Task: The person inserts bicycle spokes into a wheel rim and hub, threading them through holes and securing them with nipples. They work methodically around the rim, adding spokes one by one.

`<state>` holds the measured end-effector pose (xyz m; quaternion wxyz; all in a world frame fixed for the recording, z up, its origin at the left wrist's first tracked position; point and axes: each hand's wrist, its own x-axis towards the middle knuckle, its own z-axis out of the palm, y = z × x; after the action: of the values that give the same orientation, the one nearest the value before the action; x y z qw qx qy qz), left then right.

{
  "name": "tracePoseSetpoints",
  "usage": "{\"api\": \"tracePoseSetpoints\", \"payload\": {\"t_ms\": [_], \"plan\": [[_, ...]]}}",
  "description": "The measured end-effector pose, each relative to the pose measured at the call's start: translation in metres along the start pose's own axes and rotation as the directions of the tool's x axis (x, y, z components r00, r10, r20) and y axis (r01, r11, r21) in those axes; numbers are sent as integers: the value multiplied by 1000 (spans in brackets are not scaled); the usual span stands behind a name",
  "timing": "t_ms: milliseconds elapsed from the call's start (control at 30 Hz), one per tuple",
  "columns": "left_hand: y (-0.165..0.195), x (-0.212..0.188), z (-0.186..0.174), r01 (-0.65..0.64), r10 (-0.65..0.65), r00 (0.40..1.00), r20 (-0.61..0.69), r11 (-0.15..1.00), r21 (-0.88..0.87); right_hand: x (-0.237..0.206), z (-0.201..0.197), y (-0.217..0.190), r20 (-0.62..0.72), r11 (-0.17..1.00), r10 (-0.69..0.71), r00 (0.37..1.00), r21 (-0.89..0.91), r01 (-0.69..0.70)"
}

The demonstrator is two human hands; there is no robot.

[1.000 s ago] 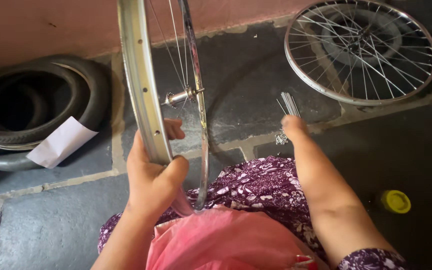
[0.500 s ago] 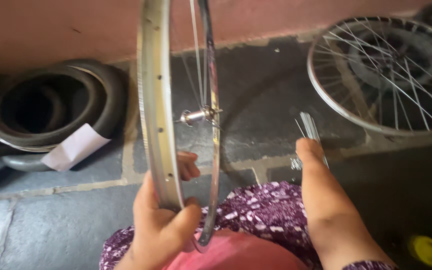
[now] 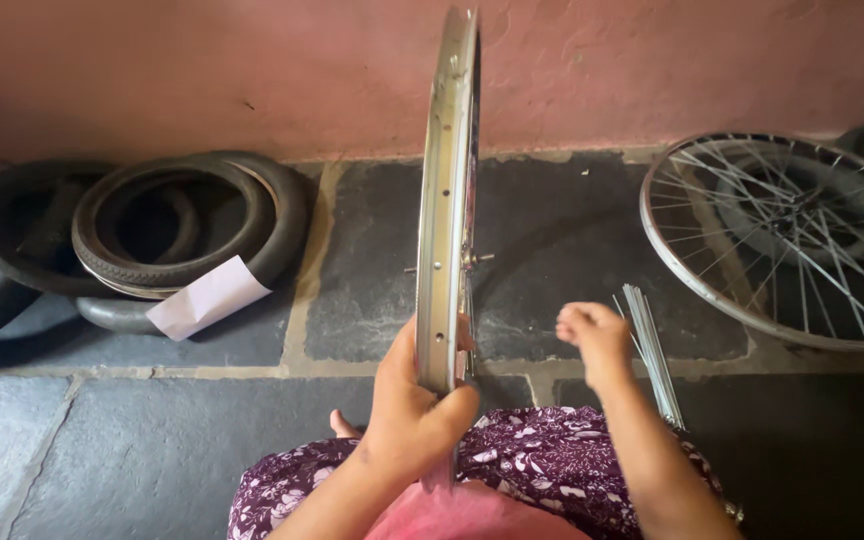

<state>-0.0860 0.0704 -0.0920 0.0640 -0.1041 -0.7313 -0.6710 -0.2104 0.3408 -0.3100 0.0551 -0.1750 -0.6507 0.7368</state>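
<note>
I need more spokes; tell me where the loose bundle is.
The spoke bundle lies on the stone floor right of the right hand, left of the flat-lying spoked wheel.

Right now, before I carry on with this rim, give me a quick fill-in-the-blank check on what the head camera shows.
1. The left hand grips the upright bicycle rim at its ____ end.
2. The right hand is beside a bundle of loose ____ on the floor.
3. The spoked wheel lies flat to the person's ____.
4. A white paper rests against the stacked ____.

Missing words: lower; spokes; right; tyres
</note>
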Motion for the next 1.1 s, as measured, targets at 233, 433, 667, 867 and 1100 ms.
{"api": "tracePoseSetpoints", "payload": {"t_ms": [233, 433, 667, 867, 1100], "plan": [[14, -48, -6, -86, 86, 996, -31, 996, 26, -195, 49, -160, 213, 716, -662, 719, -106, 690], [44, -108, -5, -174, 176, 983, -48, 983, 54, -314, 60, -249, 355, 336, -863, 360, -130, 933], [130, -168, -22, -101, 102, 994, -43, 995, 9, -423, 71, -320, 464, 166, -859, 215, -144, 975], [159, -186, -23, -190, 186, 981, -45, 977, -98, -454, 78, -334, 485, 103, -852, 200, -219, 970], [171, -189, -23, -176, 175, 982, -65, 984, -21, -458, 76, -331, 463, 131, -856, 232, -239, 962]]}}
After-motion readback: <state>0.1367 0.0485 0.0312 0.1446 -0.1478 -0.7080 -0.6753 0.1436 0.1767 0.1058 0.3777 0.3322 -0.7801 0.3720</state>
